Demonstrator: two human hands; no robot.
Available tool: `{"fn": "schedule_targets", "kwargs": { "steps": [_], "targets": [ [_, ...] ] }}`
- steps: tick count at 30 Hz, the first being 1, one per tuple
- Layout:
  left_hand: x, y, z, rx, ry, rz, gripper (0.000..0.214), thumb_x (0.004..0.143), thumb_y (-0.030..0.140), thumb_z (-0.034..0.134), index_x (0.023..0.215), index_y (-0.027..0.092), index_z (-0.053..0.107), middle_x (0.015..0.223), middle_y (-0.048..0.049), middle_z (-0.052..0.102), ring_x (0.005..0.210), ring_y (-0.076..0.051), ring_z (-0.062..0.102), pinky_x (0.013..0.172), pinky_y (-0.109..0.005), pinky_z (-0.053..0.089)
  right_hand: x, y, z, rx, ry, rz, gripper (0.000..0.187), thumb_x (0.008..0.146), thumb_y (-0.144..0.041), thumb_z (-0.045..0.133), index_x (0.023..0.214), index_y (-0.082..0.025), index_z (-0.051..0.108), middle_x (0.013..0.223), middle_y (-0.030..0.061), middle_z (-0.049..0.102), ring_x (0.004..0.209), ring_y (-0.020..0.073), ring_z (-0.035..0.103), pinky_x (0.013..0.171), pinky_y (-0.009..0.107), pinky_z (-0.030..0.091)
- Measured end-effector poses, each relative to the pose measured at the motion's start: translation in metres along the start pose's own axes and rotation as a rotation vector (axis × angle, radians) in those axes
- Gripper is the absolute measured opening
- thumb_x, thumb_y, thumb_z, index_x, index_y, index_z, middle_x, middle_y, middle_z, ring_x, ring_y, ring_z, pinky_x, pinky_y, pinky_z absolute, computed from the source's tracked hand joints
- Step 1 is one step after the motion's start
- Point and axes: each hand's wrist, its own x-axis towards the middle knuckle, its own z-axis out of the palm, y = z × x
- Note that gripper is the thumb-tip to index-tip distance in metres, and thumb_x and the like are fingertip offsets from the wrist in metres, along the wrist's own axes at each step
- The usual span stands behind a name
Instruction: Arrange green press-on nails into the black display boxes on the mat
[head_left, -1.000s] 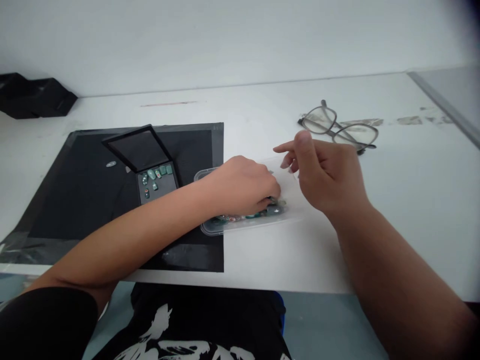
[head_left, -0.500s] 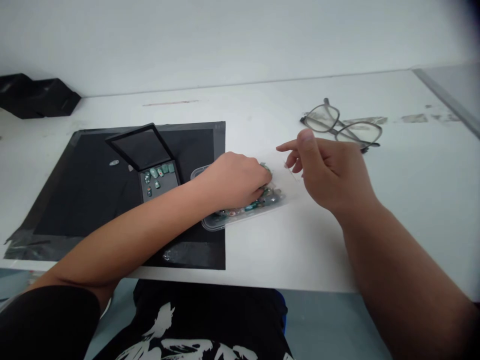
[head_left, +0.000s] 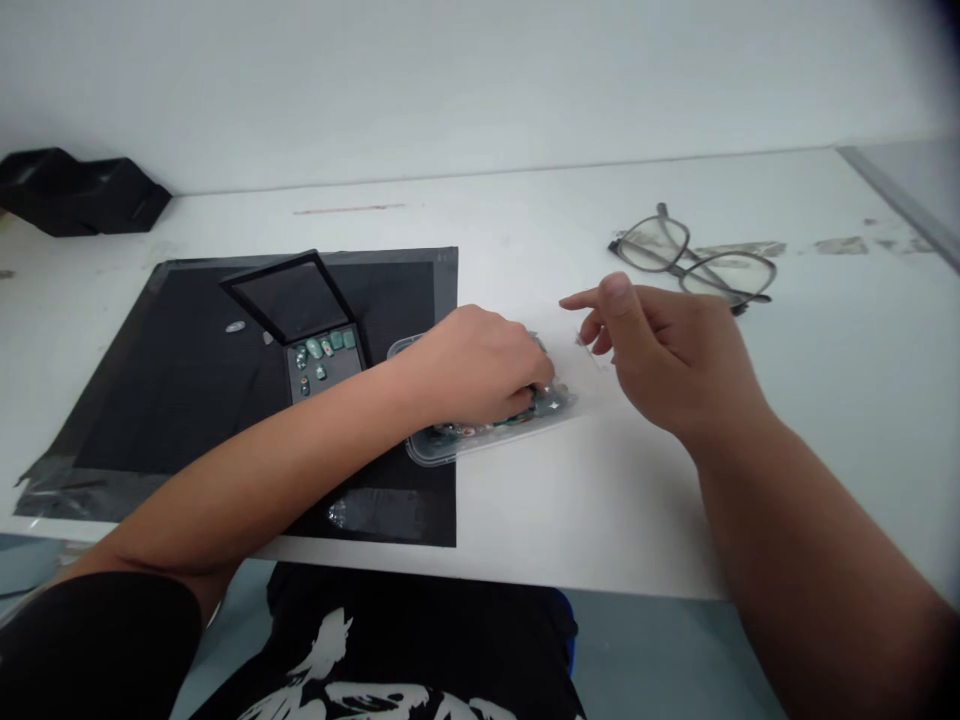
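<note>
My left hand (head_left: 474,365) reaches into a clear plastic tray (head_left: 442,450) of small green and multicoloured press-on nails (head_left: 517,420); its fingers curl down among them, and what they pinch is hidden. My right hand (head_left: 667,350) hovers just right of the tray, forefinger stretched out, the other fingers bent, with a tiny clear sliver (head_left: 589,352) at its fingertips. To the left stands a small black display case (head_left: 326,368) with its lid (head_left: 289,298) raised and several green nails set inside.
A black mat (head_left: 172,390) covers the left of the white table (head_left: 825,420). Folded glasses (head_left: 694,258) lie behind my right hand. A black bag (head_left: 75,190) sits at the far left by the wall. The table's front edge runs close to my lap.
My left hand shifted slightly within the tray, nudging the tray a little. My right hand stayed hovering in much the same pose.
</note>
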Motion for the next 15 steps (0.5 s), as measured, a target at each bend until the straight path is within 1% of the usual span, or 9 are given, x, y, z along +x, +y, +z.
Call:
{"fn": "schedule_targets", "kwargs": {
  "steps": [2,7,9,12,15],
  "targets": [
    [-0.002,-0.003,-0.001,-0.004,0.047,0.002,0.020,0.088,0.028,0.051,0.087,0.028,0.072,0.079,0.0035,0.072,0.063,-0.013,0.061,0.049,-0.030,0.018,0.000,0.001,0.000,-0.009,0.007,0.004,0.060,0.096,-0.070,0.035,0.072,-0.026,0.069,0.082,0.0067,0.074,0.071,0.0249,0.066,0.060,0.039,0.042],
    [-0.011,-0.012,-0.006,-0.038,0.230,0.025,0.019,0.085,0.030,0.053,0.091,0.028,0.071,0.075,0.0050,0.071,0.059,-0.011,0.058,0.049,-0.029,0.016,-0.001,0.001,-0.001,-0.042,0.003,0.015,0.061,0.097,-0.069,0.034,0.071,-0.025,0.068,0.084,0.0062,0.076,0.068,0.0228,0.065,0.061,0.039,0.043],
    [-0.015,-0.014,-0.007,-0.067,0.279,0.032,0.020,0.083,0.029,0.053,0.091,0.029,0.071,0.074,0.0057,0.071,0.059,-0.011,0.058,0.049,-0.029,0.017,-0.001,0.000,-0.002,-0.049,0.000,0.012,0.062,0.096,-0.070,0.034,0.069,-0.025,0.067,0.083,0.0063,0.076,0.068,0.0226,0.065,0.062,0.039,0.043],
    [-0.019,-0.017,-0.005,-0.097,0.364,0.055,0.021,0.081,0.028,0.052,0.090,0.029,0.071,0.072,0.0063,0.071,0.058,-0.010,0.059,0.049,-0.028,0.019,-0.001,0.000,-0.002,-0.054,-0.011,0.014,0.062,0.096,-0.070,0.033,0.066,-0.025,0.064,0.089,0.0056,0.077,0.070,0.0226,0.065,0.064,0.039,0.043],
    [-0.021,-0.016,-0.002,-0.114,0.490,0.106,0.023,0.081,0.027,0.048,0.088,0.028,0.070,0.071,0.0064,0.071,0.058,-0.009,0.059,0.049,-0.026,0.024,0.000,0.001,-0.002,-0.059,-0.013,0.005,0.062,0.097,-0.069,0.033,0.067,-0.025,0.064,0.087,0.0059,0.076,0.072,0.0236,0.066,0.065,0.039,0.044]
  ]
}}
